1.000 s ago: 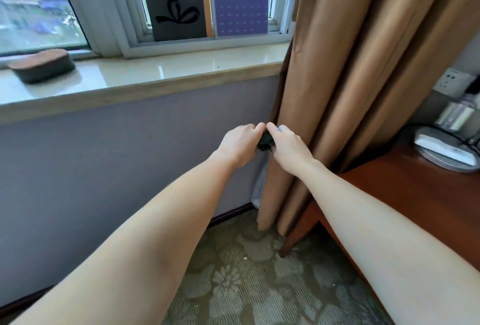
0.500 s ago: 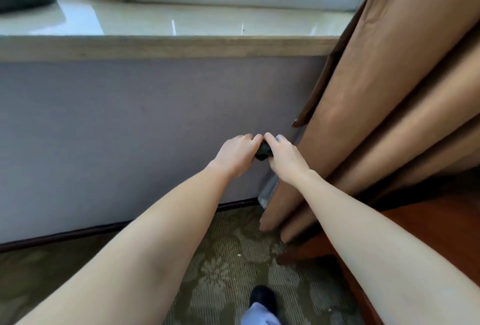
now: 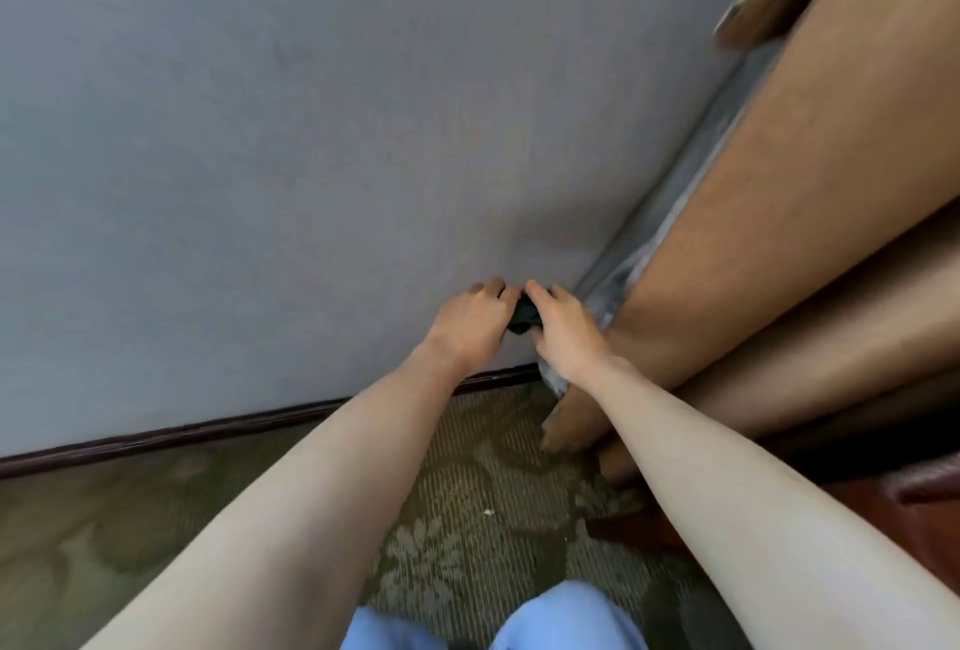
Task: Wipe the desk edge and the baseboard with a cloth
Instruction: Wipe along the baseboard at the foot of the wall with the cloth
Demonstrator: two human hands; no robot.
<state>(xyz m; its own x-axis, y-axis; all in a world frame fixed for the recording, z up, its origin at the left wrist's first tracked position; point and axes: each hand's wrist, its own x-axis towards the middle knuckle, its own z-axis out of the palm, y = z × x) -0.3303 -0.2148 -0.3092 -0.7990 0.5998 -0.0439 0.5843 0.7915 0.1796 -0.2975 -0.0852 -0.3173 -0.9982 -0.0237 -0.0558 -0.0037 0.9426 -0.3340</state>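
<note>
A small dark cloth [image 3: 525, 319] is bunched up between two hands, held in front of the grey wall [image 3: 260, 155] and a bit above the floor. The left hand [image 3: 470, 324] pinches one side of it, and the right hand [image 3: 566, 332] pinches the other side, so each grip is closed tight on the cloth. Most of the cloth is hidden by the fingers. Below the hands, a dark brown baseboard [image 3: 171, 436] runs along the bottom of the wall. A tan curtain [image 3: 779, 233] hangs just to the right, reaching down to the green flowery carpet [image 3: 457, 535]. A bit of the red-brown worktop [image 3: 924, 498] shows at the far right. Light blue trouser knees [image 3: 566, 618] show at the bottom.
</note>
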